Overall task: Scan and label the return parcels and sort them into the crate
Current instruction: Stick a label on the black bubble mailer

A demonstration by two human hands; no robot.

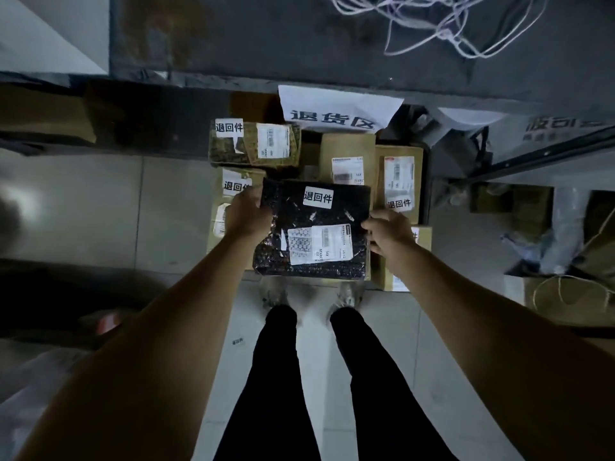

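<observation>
We stand on a tiled floor point(116, 207) beside a dark shelf point(299, 44). Boxes point(347, 161) lie packed together on the floor under a white sign point(336, 109). Above them we hold a black mailer point(316, 234), its label point(317, 244) and sticker point(318, 197) facing up. Our left hand point(248, 216) grips its left edge, fingers curled round it; our right hand point(389, 236) pinches its right edge.
</observation>
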